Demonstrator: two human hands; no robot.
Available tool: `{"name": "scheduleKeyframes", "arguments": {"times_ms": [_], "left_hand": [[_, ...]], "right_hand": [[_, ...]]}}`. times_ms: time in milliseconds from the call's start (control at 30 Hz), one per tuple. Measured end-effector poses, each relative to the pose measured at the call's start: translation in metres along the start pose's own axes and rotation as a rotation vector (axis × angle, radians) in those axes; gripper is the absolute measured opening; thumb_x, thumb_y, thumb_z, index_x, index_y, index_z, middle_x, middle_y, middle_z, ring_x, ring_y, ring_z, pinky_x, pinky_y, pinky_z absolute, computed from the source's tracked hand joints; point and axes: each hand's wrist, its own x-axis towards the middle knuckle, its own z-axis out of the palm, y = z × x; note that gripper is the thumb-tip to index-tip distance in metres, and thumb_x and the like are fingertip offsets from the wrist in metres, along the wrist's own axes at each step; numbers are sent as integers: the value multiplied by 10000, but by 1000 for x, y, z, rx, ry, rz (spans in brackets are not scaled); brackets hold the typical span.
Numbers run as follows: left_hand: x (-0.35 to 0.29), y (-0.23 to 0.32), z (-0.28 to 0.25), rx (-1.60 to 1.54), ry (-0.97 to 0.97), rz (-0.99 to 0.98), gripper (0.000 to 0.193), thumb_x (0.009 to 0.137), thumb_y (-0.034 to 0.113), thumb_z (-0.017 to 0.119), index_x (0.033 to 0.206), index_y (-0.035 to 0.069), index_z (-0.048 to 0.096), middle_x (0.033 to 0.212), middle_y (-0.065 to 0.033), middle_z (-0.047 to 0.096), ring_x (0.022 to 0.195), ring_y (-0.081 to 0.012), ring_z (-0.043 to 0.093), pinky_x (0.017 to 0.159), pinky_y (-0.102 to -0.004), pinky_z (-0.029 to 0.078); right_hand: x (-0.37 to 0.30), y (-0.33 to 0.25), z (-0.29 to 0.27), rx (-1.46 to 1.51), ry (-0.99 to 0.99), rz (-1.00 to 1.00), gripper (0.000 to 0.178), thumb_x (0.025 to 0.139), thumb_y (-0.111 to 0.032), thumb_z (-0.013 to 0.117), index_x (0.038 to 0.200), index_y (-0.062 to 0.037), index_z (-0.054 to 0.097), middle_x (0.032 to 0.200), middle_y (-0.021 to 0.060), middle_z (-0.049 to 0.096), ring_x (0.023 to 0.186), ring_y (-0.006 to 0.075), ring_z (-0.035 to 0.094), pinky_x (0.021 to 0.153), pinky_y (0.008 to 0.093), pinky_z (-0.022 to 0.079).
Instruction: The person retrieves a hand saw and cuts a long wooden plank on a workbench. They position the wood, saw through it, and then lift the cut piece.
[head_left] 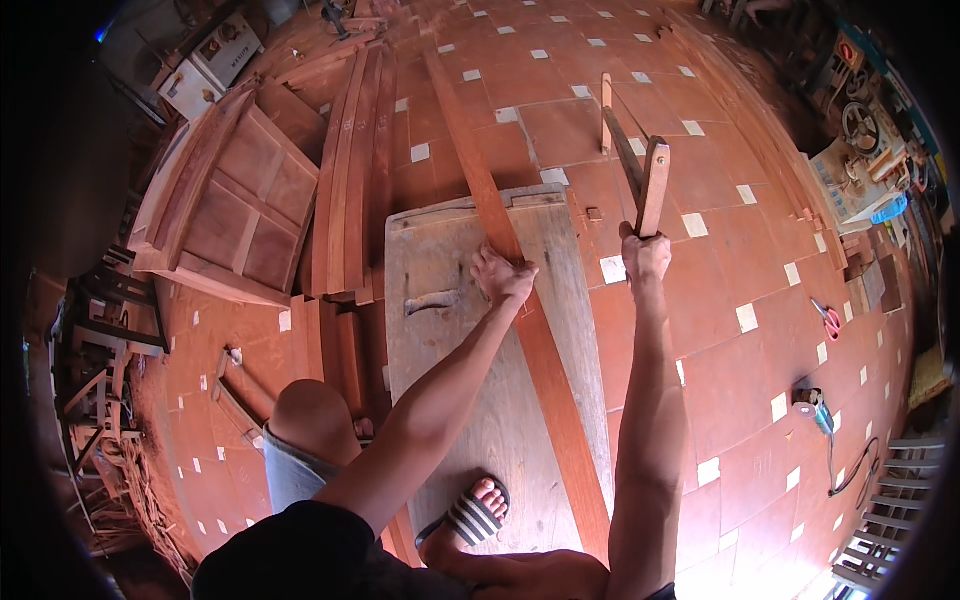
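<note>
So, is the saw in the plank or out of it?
Out: the right hand holds the saw beside the plank, with floor showing between them.

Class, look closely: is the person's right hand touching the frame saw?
Touching: the head view shows the right hand closed around a wooden end bar of the frame saw.

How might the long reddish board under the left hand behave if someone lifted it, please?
The board likely stays stiff: it extends past the wooden bench without visible sag. Being long and narrow, it might tip if lifted off-centre.
</note>
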Motion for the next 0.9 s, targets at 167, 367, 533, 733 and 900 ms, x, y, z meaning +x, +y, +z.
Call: {"name": "scheduleKeyframes", "arguments": {"times_ms": [167,367,533,733,900], "left_hand": [[-83,-10,-19,-129,-9,-54,984,651,226,856,1446,-59,352,1346,-227,453,1260,-403,425,1146,-545,283],[-280,-22,-33,-295,-146,-51,995,644,195,785,1469,-61,290,1376,-262,356,1305,-414,337,1158,-584,228],[-340,-63,-81,-293,-248,-76,1014,719,349,909,1448,-30,314,1343,-260,369,1293,-418,347,1106,-567,283],[-84,-40,-75,97,-373,703,834,773,111,766,1496,2,364,1456,-212,426,1388,-365,399,1182,-551,307],[24,-3,-65,768,-754,1380,906,761,24,787,1559,207,397,1563,-77,428,1468,-274,374,1214,-548,286]], "right_hand": [[4,-10,18,65,17,-2,439,827,-359,795,926,55,690,791,185,668,648,291,637,584,427,488],[15,-20,12,206,10,2,321,869,-223,753,730,29,609,615,103,595,458,213,576,422,393,438],[-20,-57,-12,199,-39,74,258,845,-179,738,727,22,628,636,97,620,557,194,614,548,380,506],[-11,-23,-47,219,-49,110,240,804,-174,735,713,18,623,651,88,615,563,182,619,542,364,512],[-24,-25,-62,138,-67,119,225,780,-181,713,710,11,620,643,81,632,577,174,632,563,356,511]]}}
